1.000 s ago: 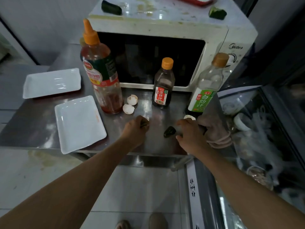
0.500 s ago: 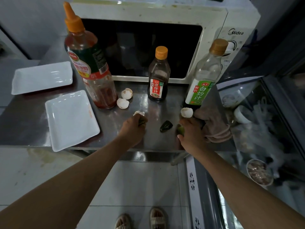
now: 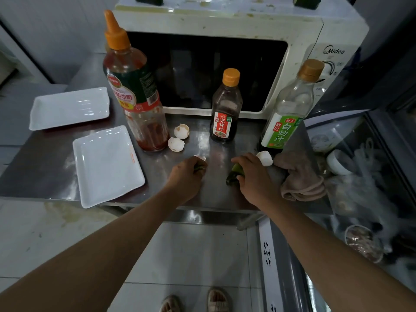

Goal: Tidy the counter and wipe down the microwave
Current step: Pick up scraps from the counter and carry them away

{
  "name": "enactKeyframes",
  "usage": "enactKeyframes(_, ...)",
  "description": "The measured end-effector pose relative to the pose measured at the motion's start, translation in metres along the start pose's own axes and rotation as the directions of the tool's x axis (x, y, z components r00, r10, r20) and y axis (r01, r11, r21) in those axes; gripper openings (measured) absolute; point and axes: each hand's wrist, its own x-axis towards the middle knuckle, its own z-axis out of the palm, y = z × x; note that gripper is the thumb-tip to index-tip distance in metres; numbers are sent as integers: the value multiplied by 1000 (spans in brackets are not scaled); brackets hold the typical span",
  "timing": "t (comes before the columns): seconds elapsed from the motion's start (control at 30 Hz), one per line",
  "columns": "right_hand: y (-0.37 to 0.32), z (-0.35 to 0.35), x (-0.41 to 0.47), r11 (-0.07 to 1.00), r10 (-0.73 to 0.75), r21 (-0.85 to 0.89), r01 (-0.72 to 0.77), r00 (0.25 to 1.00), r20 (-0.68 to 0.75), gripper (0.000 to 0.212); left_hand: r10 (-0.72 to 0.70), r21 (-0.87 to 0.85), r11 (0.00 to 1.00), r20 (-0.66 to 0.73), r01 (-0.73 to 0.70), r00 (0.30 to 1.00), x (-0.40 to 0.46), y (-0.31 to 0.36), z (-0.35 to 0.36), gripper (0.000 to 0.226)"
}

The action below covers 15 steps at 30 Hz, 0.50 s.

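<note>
Hands both busy near the counter's (image 3: 56,176) front edge. Left hand (image 3: 185,174) curls round green scraps and eggshell (image 3: 201,157); right hand (image 3: 252,174) grips a green pepper piece (image 3: 234,174).

- Only one view was given, taken from a head-worn camera, so no part of the scene was shared with a second view.
- It was aimed forward and steeply down, with the counter edge (image 3: 202,204) near.
- The left hand (image 3: 184,176) and right hand (image 3: 252,176) were framed centrally.
- The microwave (image 3: 225,25) was seen beyond them, and the floor and feet below.
</note>
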Motion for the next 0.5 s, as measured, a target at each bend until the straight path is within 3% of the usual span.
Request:
enactKeyframes(0.13, 7, 6, -1, 1000, 7, -16, -6, 997, 79, 46, 3, -9, 1000, -19, -3, 1000, -3, 1, -2, 22)
enactKeyframes(0.5, 8, 16, 0, 996, -61, -62, 68, 992, 107, 44, -31, 7, 999, 4, 31, 1000, -8, 1, -4, 25)
